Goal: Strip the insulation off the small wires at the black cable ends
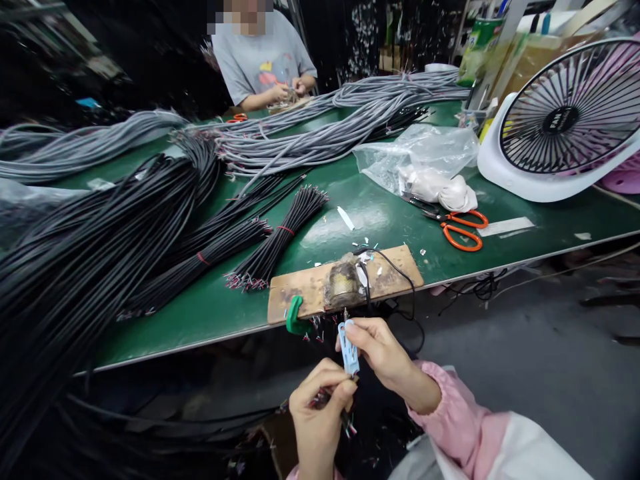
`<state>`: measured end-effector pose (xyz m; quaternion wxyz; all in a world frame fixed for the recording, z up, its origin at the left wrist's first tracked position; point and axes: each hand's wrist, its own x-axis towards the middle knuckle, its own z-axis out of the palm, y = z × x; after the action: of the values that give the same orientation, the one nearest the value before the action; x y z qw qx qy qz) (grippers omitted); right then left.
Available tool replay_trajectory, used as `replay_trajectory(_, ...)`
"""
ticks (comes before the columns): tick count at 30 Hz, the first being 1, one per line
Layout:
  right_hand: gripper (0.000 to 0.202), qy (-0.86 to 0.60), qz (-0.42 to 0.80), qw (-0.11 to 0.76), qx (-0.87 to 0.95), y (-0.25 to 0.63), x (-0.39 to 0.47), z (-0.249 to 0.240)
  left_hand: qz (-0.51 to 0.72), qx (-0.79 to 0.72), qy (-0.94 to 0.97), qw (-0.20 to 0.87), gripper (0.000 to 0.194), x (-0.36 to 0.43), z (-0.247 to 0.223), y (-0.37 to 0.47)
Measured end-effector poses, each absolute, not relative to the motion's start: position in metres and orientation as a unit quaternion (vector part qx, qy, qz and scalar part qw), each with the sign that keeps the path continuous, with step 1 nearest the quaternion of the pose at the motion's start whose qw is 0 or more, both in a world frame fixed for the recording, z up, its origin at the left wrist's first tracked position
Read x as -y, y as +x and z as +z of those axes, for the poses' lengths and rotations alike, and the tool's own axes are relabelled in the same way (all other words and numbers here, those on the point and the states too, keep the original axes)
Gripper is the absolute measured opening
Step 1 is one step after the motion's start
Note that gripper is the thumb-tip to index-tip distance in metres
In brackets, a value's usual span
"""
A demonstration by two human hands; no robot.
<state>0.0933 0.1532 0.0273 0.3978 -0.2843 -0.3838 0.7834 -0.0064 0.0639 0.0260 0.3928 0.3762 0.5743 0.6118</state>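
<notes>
Left hand (pixel 320 410) pinched shut on dark cable end (pixel 325 399), stripped colored wires poking out right toward small blue snips (pixel 349 347), gripped upright in right hand (pixel 383 353) just above and right. Cable axis roughly left-right, snips near-far; tips almost touching. Beyond, at near table edge: wooden board (pixel 305 288) with green clamp (pixel 294 315); bundled black cables (pixel 273 247) farther left.

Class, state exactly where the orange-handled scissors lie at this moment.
The orange-handled scissors lie on the green table, right of centre, beside the clear plastic bag and left of the white fan.
</notes>
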Motion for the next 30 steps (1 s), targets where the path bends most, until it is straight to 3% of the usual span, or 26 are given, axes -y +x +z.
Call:
replay_trajectory(11,0.06,-0.241,0.833,0.345,0.36,0.107,-0.131,0.018,0.6,-0.587,0.385,0.384,0.028,-0.061,0.027,-0.009)
replay_trajectory(22,0.062,-0.248,0.832,0.35,0.352,0.109,-0.113,0.012,0.596,-0.583,0.399,0.381,0.025,-0.054,0.03,-0.008)
replay_trajectory(25,0.058,-0.245,0.822,0.361,0.365,0.112,-0.106,0.009,0.591,-0.579,0.385,0.41,0.028,-0.044,0.025,-0.007)
replay_trajectory(30,0.036,-0.242,0.766,0.385,0.454,0.125,-0.097,0.007,0.6,-0.525,0.26,0.545,0.043,-0.028,0.008,-0.002)
